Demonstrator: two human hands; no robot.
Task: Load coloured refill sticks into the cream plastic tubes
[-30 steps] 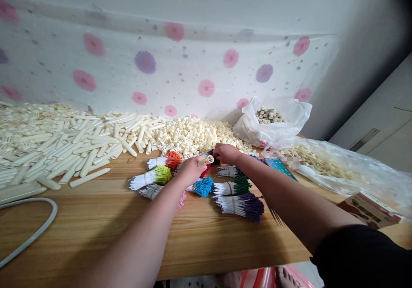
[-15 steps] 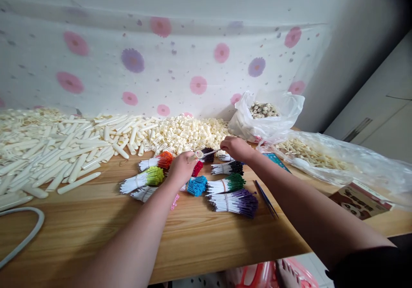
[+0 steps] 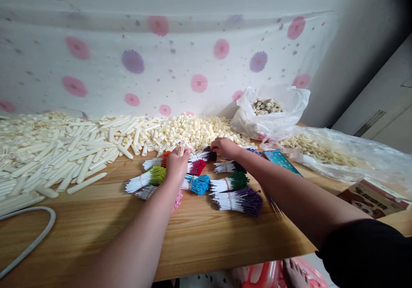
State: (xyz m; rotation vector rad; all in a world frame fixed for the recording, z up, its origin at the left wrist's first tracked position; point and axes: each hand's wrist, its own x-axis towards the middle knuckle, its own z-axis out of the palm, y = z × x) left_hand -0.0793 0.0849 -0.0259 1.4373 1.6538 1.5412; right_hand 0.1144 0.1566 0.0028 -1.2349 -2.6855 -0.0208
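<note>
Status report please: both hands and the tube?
Left hand shut on tube, upright. Right hand on dark bundle. Nothing in the way.

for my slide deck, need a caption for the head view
Left hand holds a small cream tube upright; right hand reaches the dark-tipped stick bundle on the wooden table.

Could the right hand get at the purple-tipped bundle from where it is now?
Probably yes. The right hand rests on the dark-tipped bundle farther back, and the purple-tipped bundle lies uncovered beside that forearm, nothing lying over it.
</note>
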